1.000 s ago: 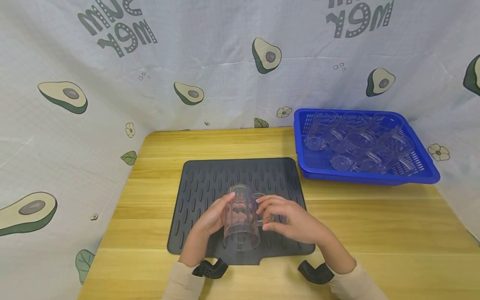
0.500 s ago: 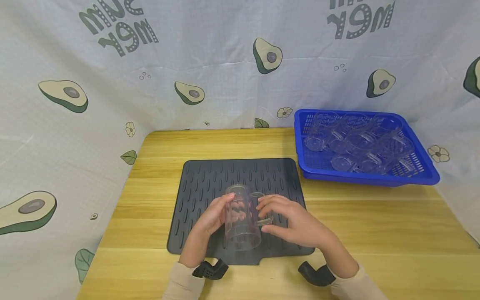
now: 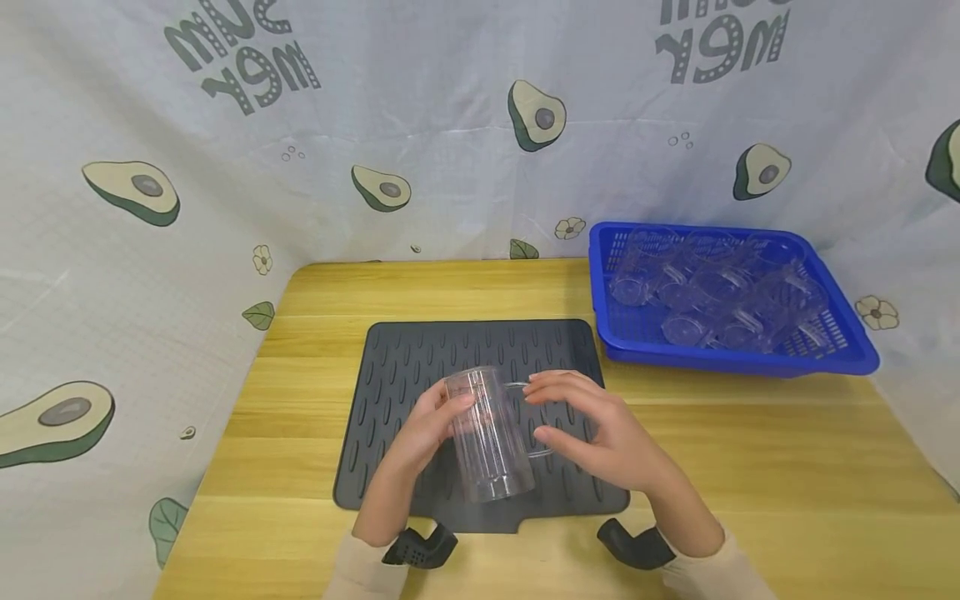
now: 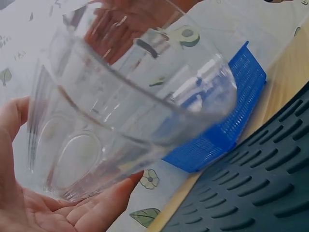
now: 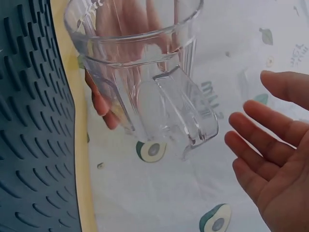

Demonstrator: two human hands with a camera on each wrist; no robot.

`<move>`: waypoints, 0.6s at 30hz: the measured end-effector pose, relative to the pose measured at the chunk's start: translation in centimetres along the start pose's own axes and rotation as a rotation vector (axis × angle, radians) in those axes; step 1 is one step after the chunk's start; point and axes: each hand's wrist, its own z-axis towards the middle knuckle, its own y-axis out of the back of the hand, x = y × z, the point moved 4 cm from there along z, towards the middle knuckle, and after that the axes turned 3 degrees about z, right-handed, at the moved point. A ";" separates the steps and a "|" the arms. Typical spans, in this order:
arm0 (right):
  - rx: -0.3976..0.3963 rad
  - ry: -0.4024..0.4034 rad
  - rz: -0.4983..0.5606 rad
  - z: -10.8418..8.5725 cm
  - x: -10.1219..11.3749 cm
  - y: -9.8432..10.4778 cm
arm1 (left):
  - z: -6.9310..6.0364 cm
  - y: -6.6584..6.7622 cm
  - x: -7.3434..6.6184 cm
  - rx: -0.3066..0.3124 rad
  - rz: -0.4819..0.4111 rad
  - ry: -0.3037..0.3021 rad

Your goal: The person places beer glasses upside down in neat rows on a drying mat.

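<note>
A clear mug with ribbed sides is held tilted over the dark grey mat. My left hand grips it from the left, thumb on the near side and fingers behind; the left wrist view shows the palm against the clear wall. The mug's handle points right, towards my right hand. In the right wrist view that hand's fingers are spread and relaxed, a small gap away from the handle, with nothing in them.
A blue plastic basket at the back right holds several clear mugs lying jumbled together. The mat lies on a wooden table. A white curtain printed with avocados hangs behind and at the sides.
The mug has turned in my left hand, its near end swinging right. My right hand has drawn back from the handle, and its fingers have opened out.
</note>
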 end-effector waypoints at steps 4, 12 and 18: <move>-0.043 0.060 0.019 0.1 0.1 0.1 | -0.6 -0.4 -1.3 0.040 0.058 -0.078; -0.080 0.082 0.049 0.0 -0.1 0.2 | -1.5 -1.1 -2.5 0.083 0.153 -0.208; -0.087 0.034 0.059 -0.2 -0.3 0.2 | -2.0 -1.2 -3.1 0.074 0.191 -0.314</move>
